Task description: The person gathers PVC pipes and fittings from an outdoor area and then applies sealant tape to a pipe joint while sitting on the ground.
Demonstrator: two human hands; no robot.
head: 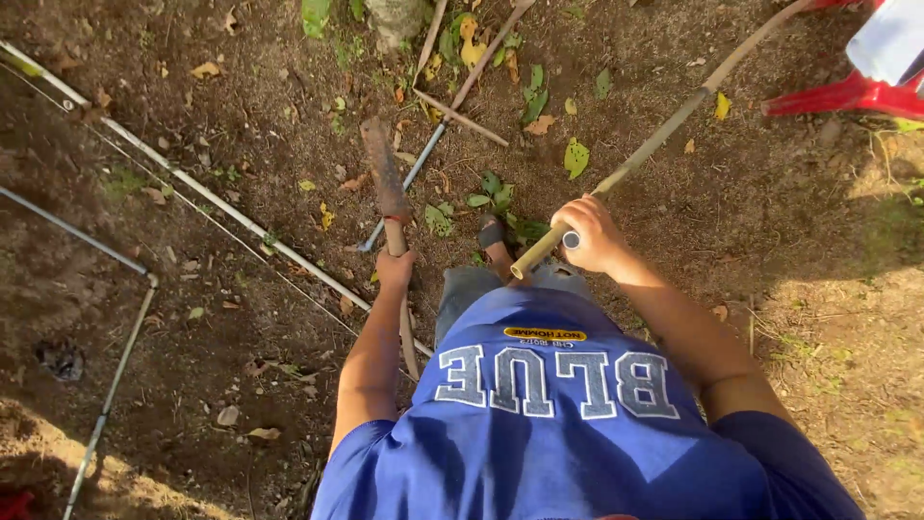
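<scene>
The fingers (589,223) of the right hand (592,236) are curled tight around a long bamboo pole (664,130), pinching it just above its cut lower end, where the hollow round section shows. The pole runs up and to the right across the dirt and leaves the picture at the top edge, so its far end is cut off. The left hand (394,267) closes around the wooden handle of a machete (387,183); its fingers wrap under the grip and are hidden from above, with only the knuckles and wrist showing. The blade is broad, rusty brown and rough, pointing away from the body and held above the ground. Whether its tip touches the soil cannot be told.

Below the hands a blue shirt (558,424) with large pale block letters fills the lower middle, hiding the legs; one sandalled foot (495,241) peeks out between the hands. The ground (212,366) is dark, crumbly earth scattered with dry and green leaves. Thin grey pipes (192,183) cross it on the left, one bending at an elbow joint. A red plastic chair (847,91) is cut off at the upper right corner.
</scene>
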